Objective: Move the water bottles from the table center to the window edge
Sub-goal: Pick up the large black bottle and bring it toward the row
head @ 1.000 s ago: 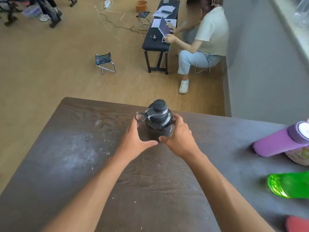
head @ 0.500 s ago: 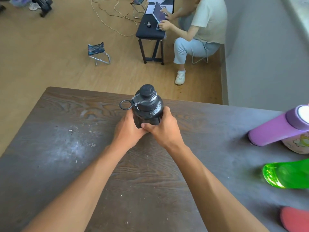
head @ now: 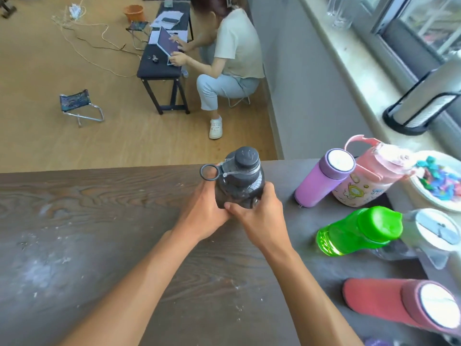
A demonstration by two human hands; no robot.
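Note:
A dark grey water bottle (head: 240, 176) with a ring loop on its lid is upright over the far middle of the dark wooden table (head: 99, 221). My left hand (head: 202, 216) wraps its lower left side and my right hand (head: 259, 218) grips its lower right, thumbs meeting in front. Along the table's right side stand a purple bottle (head: 321, 181), a pink cartoon bottle (head: 369, 181), a green bottle (head: 356, 231), a clear bottle with a grey lid (head: 434, 236) and a red bottle (head: 399, 303). The window ledge (head: 354, 61) runs along the upper right.
A white bowl of coloured pieces (head: 439, 181) sits at the table's right edge. A black-framed holder (head: 421, 103) and a clear glass (head: 341, 11) rest on the ledge. A seated person (head: 234, 58) works at a low black bench (head: 162, 66); a folding stool (head: 77, 106) stands on the floor.
Both hands closed around the dark bottle. The view has swung right, and the bottle has come closer to the row of bottles, with the window ledge now in sight.

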